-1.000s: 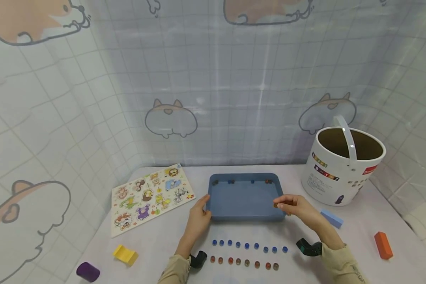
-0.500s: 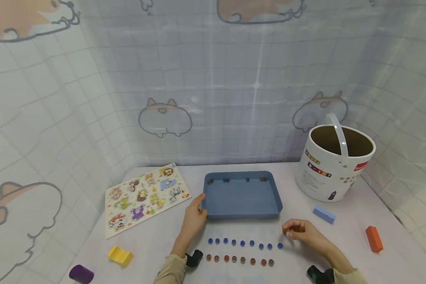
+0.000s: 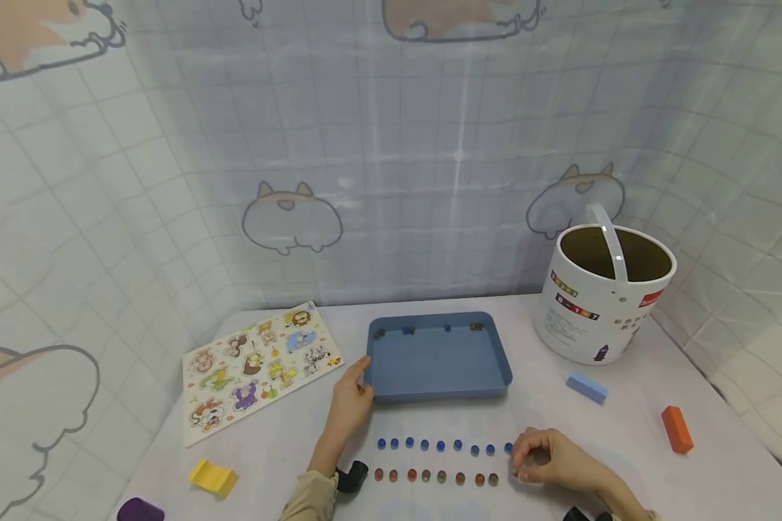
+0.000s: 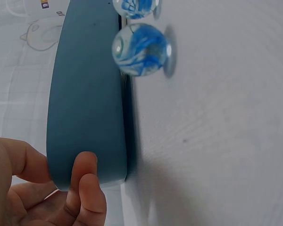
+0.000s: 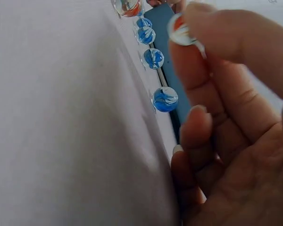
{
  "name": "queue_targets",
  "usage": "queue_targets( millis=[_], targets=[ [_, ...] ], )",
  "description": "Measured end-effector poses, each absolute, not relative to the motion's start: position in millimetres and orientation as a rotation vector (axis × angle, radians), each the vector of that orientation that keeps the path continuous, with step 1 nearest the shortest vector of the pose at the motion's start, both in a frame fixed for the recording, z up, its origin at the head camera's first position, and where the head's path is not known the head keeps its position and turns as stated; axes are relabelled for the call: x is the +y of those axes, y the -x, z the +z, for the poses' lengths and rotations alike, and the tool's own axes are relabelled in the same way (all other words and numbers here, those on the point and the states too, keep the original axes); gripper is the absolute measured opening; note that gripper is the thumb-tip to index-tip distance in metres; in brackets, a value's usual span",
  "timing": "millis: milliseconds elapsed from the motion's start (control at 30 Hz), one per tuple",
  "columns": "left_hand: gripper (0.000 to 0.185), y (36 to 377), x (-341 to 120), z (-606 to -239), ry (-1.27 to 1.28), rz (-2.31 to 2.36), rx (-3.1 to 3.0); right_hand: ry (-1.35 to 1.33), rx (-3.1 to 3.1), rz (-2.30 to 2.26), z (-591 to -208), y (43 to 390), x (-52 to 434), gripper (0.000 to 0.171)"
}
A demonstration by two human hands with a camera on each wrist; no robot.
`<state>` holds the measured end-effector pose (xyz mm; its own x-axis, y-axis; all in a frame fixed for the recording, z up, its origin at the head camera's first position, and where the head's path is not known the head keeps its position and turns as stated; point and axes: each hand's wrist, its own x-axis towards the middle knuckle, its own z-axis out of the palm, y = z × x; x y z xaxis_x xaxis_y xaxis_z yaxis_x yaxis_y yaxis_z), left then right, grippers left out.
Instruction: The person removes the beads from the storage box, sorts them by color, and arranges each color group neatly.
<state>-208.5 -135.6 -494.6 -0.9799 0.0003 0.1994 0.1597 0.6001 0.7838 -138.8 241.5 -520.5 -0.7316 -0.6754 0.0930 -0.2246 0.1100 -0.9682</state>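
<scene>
Table (image 3: 625, 405): marble rows (image 3: 439, 446) running left-right

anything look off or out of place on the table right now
Nothing stands out. The blue marbles and red marbles lie in two neat rows before the blue tray, which sits flat with the left hand at its corner. The right hand pinches a red-streaked marble at the rows' end. Blocks lie scattered, none damaged.

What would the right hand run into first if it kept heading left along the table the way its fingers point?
Most likely the red marble row: the right hand, pinching an orange marble, sits at that row's right end, beside the blue marble row. Its height above the table is unclear.
</scene>
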Motion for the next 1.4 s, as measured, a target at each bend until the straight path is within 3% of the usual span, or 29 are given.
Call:
queue_targets(
  millis=[433,700,1100,1400],
  targets=[
    [0.056,207,-136,-495,0.193,-1.255,-2.580,0.985,2.251,-1.482,-517,134,234,0.010],
    [0.057,205,-135,-495,0.140,-1.279,-2.660,0.764,2.221,-1.643,-497,142,246,0.014],
    [0.057,210,-133,-493,0.173,-1.277,-2.653,0.391,2.446,-1.633,-448,210,229,0.040],
    [0.055,207,-134,-496,0.160,-1.279,-2.634,0.376,2.395,-1.685,-423,268,184,0.040]
  ],
)
